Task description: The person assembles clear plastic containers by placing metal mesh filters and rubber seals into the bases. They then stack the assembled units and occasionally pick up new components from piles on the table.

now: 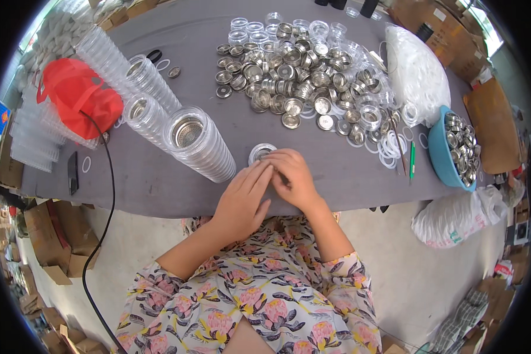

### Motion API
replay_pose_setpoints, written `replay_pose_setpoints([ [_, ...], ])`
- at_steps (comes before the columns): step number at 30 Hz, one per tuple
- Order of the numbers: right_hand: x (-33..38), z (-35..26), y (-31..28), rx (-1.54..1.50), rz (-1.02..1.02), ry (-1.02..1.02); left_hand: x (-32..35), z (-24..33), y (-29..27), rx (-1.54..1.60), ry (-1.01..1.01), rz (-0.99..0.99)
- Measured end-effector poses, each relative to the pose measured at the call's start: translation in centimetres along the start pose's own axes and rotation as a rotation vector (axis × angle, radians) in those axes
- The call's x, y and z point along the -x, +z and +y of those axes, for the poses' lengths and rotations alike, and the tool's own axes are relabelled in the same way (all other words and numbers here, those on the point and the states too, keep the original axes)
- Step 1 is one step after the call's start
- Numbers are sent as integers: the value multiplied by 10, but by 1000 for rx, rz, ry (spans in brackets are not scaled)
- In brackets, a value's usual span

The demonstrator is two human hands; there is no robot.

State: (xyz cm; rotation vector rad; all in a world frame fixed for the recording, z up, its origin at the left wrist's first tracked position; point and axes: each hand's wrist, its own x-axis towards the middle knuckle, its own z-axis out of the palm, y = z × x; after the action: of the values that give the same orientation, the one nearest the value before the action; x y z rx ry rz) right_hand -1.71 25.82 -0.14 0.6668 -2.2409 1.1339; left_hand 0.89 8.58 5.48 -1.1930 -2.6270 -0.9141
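My hands meet near the table's front edge. My left hand [240, 199] has its fingers stretched out side by side, the thumb held apart, and its fingertips lie against my right hand [293, 177]. The right fingers are curled round something small and dark, mostly hidden. Touching the fingertips, a clear round plastic case [261, 151] lies on the table, partly covered by them. Left of it leans a tall stack of clear round cases [209, 154] with a metal insert on top. Beyond my hands spreads a heap of small round metal tins [301, 76].
More case stacks [150, 82] and a red bag [79, 91] stand left; a black cable [109, 194] runs past them. White rings [390, 147], a green tool [412, 160], a blue basket of metal tins [439, 150] and a clear bag [416, 71] lie right.
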Motion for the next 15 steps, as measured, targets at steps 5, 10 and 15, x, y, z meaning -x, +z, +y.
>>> replay_pose_setpoints([
  [5, 16, 8, -4, -115, 112, 297, -10, -14, 23, -131, -50, -31],
  [10, 23, 6, -4, -187, -23, 534, -24, -33, 37, -138, -115, -103],
  [15, 28, 14, 6, 35, -175, 371, -35, -39, 35, -196, -84, -149],
])
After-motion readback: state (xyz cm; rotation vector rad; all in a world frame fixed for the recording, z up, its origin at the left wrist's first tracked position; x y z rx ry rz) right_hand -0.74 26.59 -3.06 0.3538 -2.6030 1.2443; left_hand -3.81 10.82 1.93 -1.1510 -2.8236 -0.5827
